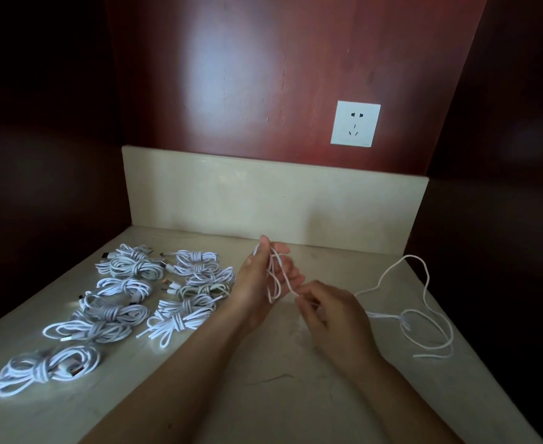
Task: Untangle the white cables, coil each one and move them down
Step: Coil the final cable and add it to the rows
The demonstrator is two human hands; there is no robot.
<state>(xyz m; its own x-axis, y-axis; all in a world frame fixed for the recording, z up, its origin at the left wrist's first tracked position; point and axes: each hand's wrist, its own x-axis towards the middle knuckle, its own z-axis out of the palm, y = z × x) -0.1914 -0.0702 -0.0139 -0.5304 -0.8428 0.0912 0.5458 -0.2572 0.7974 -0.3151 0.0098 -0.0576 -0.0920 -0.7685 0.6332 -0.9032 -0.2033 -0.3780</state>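
Coiling one white cable [385, 315] looks to be the step in hand. The left hand [263, 277] is raised, its thumb and fingers closed round a few hanging loops, and the right hand [331, 312] pinches the strand just below them. The rest of the cable trails loose over the marble counter [279, 395] to the right. Tied cable bundles [129, 296] lie in rows on the left. The next move likely calls for drawing in slack and laying another loop without snagging the tail.
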